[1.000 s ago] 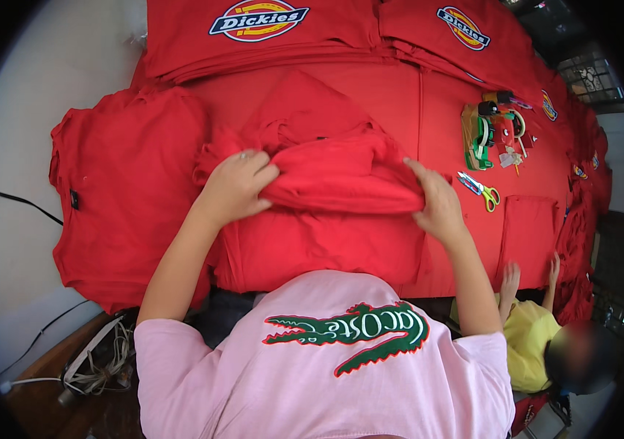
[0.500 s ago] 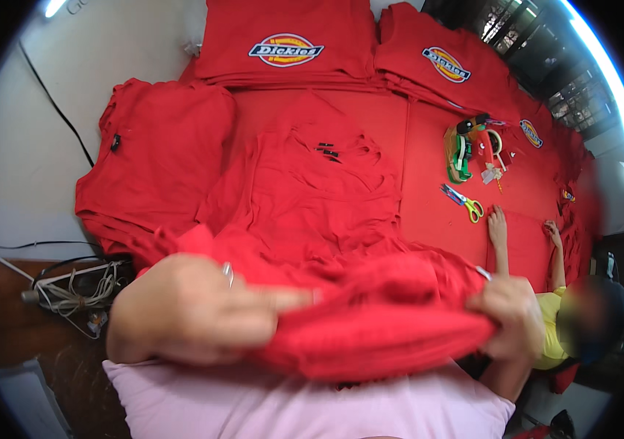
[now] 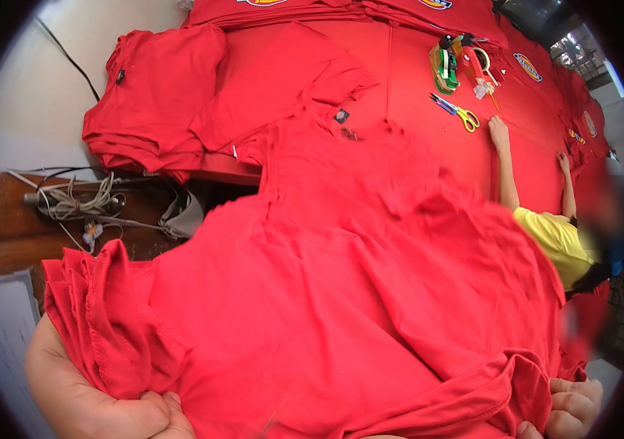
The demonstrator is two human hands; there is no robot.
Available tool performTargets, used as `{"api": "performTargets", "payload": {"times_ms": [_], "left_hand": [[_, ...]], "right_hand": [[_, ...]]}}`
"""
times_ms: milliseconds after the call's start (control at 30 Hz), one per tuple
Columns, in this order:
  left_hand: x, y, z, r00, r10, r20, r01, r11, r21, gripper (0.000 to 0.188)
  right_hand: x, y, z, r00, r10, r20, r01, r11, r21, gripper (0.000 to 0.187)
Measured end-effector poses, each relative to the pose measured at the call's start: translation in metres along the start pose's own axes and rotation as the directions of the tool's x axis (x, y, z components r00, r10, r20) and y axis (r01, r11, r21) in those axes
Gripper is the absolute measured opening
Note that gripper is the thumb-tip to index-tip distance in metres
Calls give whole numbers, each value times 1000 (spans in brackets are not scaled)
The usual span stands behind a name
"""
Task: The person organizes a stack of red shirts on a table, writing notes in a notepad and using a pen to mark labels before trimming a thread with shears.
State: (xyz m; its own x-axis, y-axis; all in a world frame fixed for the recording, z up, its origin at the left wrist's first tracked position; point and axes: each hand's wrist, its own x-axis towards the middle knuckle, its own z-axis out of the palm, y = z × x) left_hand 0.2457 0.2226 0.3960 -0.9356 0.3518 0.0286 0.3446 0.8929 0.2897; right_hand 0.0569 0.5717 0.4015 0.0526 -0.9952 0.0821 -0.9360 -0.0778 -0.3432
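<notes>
A large red T-shirt (image 3: pixel 370 271) is spread out in front of me, filling the lower half of the view and stretching up to the table. My left hand (image 3: pixel 99 399) grips its bunched hem at the lower left. My right hand (image 3: pixel 564 406) clutches the fabric at the lower right, with only the fingers showing. A small dark label shows near the shirt's neck (image 3: pixel 341 115).
Folded red shirts (image 3: pixel 151 95) are stacked at the table's left edge, and more lie along the back. Scissors (image 3: pixel 458 111) and tape rolls (image 3: pixel 447 62) rest on the red table cover. A person in yellow (image 3: pixel 553 234) leans on the table at right. Cables (image 3: pixel 77 201) tangle at left.
The red shirt went from a folded bundle on the table to being pulled toward me and shaken open; both hands dropped to the bottom corners of the view, still gripping it.
</notes>
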Motion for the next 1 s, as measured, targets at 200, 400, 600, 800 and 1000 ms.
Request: {"api": "performTargets", "payload": {"times_ms": [200,400,600,800,1000], "left_hand": [[-24,47,18,983,174,-53,-175,985,-15,38],[-11,56,22,901,416,123,-402,907,-125,40],[7,27,41,638,766,87,-701,623,-347,31],[25,-124,99,676,396,-621,-700,83,-709,36],[52,-291,363,865,-491,-106,430,833,-348,76]], "right_hand": [[-37,-29,3,995,-101,19,100,993,61,5],[22,1,64,859,-502,-101,437,618,654,13],[92,-11,167,812,-416,-410,561,362,744,45],[113,3,181,723,-589,-362,596,267,757,76],[142,38,177,682,-692,-237,529,242,814,85]]}}
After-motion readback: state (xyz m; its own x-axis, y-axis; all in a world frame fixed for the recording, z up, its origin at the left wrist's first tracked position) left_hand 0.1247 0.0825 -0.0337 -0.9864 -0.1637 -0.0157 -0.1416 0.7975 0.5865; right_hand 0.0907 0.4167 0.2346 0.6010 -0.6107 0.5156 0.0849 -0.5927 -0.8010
